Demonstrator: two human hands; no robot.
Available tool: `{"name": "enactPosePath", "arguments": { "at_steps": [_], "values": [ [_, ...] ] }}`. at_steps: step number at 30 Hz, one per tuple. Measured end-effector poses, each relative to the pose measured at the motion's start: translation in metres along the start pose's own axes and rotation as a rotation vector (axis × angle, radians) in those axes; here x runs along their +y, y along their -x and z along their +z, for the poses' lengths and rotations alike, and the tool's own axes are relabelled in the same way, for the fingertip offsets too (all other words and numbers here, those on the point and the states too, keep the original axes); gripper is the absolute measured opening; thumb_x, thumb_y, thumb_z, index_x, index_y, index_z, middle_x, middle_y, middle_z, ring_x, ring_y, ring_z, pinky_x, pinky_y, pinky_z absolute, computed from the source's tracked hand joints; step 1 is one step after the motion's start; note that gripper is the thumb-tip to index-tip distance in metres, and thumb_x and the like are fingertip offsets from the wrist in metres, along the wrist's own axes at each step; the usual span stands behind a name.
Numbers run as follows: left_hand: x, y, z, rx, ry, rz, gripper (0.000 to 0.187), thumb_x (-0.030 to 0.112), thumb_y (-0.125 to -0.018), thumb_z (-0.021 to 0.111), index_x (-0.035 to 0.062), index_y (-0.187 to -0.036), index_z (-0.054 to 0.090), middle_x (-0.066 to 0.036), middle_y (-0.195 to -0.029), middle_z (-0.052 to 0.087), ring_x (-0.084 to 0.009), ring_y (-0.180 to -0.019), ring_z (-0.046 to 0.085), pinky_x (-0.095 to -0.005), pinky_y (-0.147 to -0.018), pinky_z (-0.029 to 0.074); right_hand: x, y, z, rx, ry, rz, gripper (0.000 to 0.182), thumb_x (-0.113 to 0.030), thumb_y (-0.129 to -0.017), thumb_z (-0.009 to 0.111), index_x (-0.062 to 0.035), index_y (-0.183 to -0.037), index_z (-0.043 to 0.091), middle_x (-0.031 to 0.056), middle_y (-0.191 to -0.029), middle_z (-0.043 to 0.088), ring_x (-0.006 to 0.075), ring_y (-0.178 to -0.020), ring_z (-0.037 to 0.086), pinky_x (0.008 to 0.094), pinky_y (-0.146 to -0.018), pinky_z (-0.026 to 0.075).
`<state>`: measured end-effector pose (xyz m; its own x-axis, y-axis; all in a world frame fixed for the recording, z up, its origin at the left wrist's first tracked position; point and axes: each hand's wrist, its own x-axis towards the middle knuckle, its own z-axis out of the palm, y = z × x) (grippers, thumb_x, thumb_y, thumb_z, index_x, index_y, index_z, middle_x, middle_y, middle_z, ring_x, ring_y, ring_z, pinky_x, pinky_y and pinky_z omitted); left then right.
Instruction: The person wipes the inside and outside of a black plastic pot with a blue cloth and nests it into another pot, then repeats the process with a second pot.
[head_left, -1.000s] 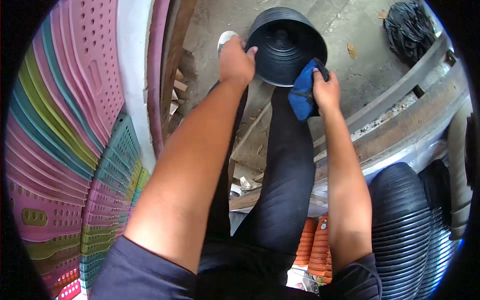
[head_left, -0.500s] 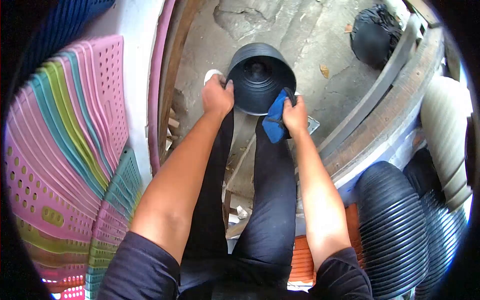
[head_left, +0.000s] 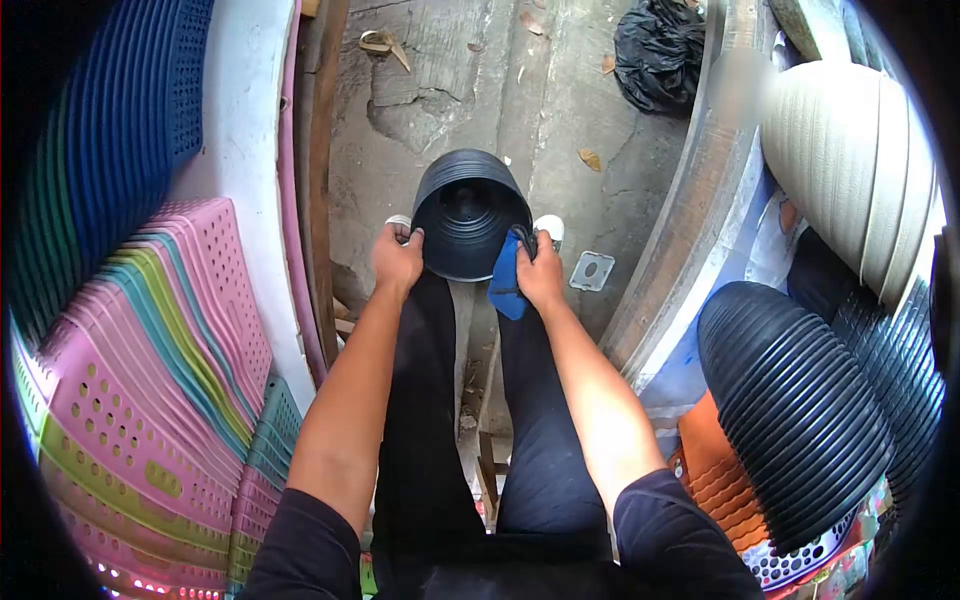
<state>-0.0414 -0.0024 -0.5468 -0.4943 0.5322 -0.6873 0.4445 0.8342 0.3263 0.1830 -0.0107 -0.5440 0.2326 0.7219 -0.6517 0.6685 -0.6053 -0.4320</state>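
Between my hands is a black ribbed plastic pot [head_left: 470, 172], its open mouth facing me, with rings visible inside. My left hand [head_left: 398, 262] grips the pot's left rim, thumb at the edge and fingers around the outside. At the right rim, my right hand [head_left: 540, 270] pinches a blue cloth [head_left: 507, 280] with dark edging; the cloth lies against the pot's lower right edge. Whether the right fingers also clasp the rim is partly hidden by the cloth. The pot is above my dark-trousered legs, over the concrete floor.
Stacked pink, teal and green plastic baskets [head_left: 150, 340] stand on the left, with blue ones [head_left: 130, 120] behind. Nested black pots [head_left: 800, 410], orange pots [head_left: 725, 470] and cream pots [head_left: 850, 150] line the right. A black plastic bag [head_left: 660, 55] lies ahead beside a wooden beam [head_left: 690, 220].
My view has shifted, and the pot with both hands now appears lower and slightly further left. Both hands keep their places at its rim, the cloth still in the right.
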Motion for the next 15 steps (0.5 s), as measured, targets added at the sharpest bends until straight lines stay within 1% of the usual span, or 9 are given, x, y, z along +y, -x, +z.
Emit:
{"name": "enactPosePath", "arguments": {
  "at_steps": [2, 3, 5, 6, 7, 8, 9, 11, 15],
  "values": [
    [-0.005, -0.005, -0.006, -0.114, 0.077, 0.053, 0.028, 0.022, -0.078, 0.074, 0.0009, -0.089, 0.061, -0.013, -0.077, 0.062, -0.0241, -0.077, 0.063, -0.0361, -0.071, 0.047, -0.001, -0.001, -0.005, -0.033, 0.018, -0.027, 0.03, -0.025, -0.086, 0.061, -0.0031, -0.104, 0.05, 0.0287, -0.092, 0.063, 0.0481, -0.091, 0.059, 0.0518, -0.078, 0.046],
    [-0.004, -0.005, -0.01, -0.102, 0.073, 0.057, 0.028, 0.022, -0.078, 0.074, 0.0009, -0.089, 0.061, -0.013, -0.077, 0.062, -0.0241, -0.077, 0.063, -0.0361, -0.071, 0.047, -0.002, -0.003, -0.008, -0.066, 0.044, -0.05, 0.031, -0.025, -0.085, 0.062, -0.0032, -0.104, 0.05, 0.0286, -0.091, 0.062, 0.0477, -0.091, 0.058, 0.0517, -0.078, 0.046],
    [-0.001, 0.001, -0.011, -0.047, -0.082, 0.169, 0.025, 0.014, -0.075, 0.075, 0.0, -0.088, 0.06, -0.014, -0.078, 0.063, -0.026, -0.074, 0.063, -0.0381, -0.07, 0.049, -0.013, -0.007, -0.013, -0.07, 0.066, -0.039, 0.033, -0.024, -0.083, 0.066, -0.0032, -0.104, 0.051, 0.0271, -0.096, 0.062, 0.045, -0.093, 0.058, 0.0499, -0.079, 0.046],
    [-0.002, 0.002, -0.005, -0.014, 0.04, 0.168, 0.024, 0.01, -0.073, 0.075, -0.0003, -0.088, 0.06, -0.012, -0.076, 0.063, -0.024, -0.072, 0.062, -0.0376, -0.068, 0.05, -0.021, -0.008, -0.016, 0.004, 0.045, -0.076, 0.033, -0.022, -0.081, 0.067, -0.0031, -0.103, 0.051, 0.0259, -0.099, 0.061, 0.0437, -0.095, 0.058, 0.0492, -0.08, 0.046],
    [-0.004, 0.002, -0.002, -0.007, 0.042, 0.166, 0.024, 0.01, -0.073, 0.075, -0.0003, -0.088, 0.06, -0.012, -0.076, 0.063, -0.024, -0.072, 0.062, -0.0376, -0.068, 0.05, -0.027, -0.009, -0.021, 0.078, 0.026, -0.109, 0.034, -0.021, -0.08, 0.069, -0.003, -0.103, 0.052, 0.0248, -0.102, 0.06, 0.0424, -0.096, 0.058, 0.0484, -0.081, 0.046],
    [0.0, 0.004, -0.001, -0.021, 0.077, 0.127, 0.022, 0.009, -0.073, 0.074, -0.0001, -0.088, 0.06, -0.012, -0.076, 0.063, -0.0236, -0.071, 0.062, -0.0371, -0.068, 0.05, -0.029, -0.014, -0.024, 0.063, 0.071, -0.081, 0.035, -0.019, -0.077, 0.072, -0.0024, -0.102, 0.053, 0.0219, -0.105, 0.06, 0.0403, -0.099, 0.057, 0.0472, -0.082, 0.045],
    [0.003, 0.007, 0.001, -0.036, 0.113, 0.087, 0.021, 0.008, -0.073, 0.073, 0.0001, -0.089, 0.061, -0.011, -0.075, 0.063, -0.0232, -0.07, 0.062, -0.0366, -0.067, 0.05, -0.029, -0.021, -0.026, 0.061, 0.076, -0.085, 0.035, -0.019, -0.077, 0.072, -0.0024, -0.102, 0.053, 0.0219, -0.105, 0.06, 0.0403, -0.099, 0.057, 0.0472, -0.082, 0.045],
    [0.005, 0.014, 0.004, 0.005, 0.13, 0.091, 0.02, 0.007, -0.074, 0.071, 0.0003, -0.089, 0.061, -0.011, -0.075, 0.063, -0.0233, -0.069, 0.062, -0.0363, -0.067, 0.05, -0.031, -0.032, -0.028, -0.005, 0.187, -0.088, 0.034, -0.017, -0.076, 0.071, -0.002, -0.101, 0.053, 0.0208, -0.103, 0.06, 0.0406, -0.098, 0.057, 0.0474, -0.082, 0.045],
    [0.005, 0.015, 0.008, 0.106, 0.096, 0.133, 0.017, 0.006, -0.074, 0.069, 0.0006, -0.089, 0.061, -0.012, -0.077, 0.065, -0.024, -0.069, 0.064, -0.0362, -0.068, 0.051, -0.028, -0.034, -0.027, -0.04, 0.186, -0.09, 0.035, -0.012, -0.075, 0.07, -0.0022, -0.105, 0.054, 0.0204, -0.105, 0.061, 0.0406, -0.1, 0.057, 0.0462, -0.084, 0.045]
  ]
}}
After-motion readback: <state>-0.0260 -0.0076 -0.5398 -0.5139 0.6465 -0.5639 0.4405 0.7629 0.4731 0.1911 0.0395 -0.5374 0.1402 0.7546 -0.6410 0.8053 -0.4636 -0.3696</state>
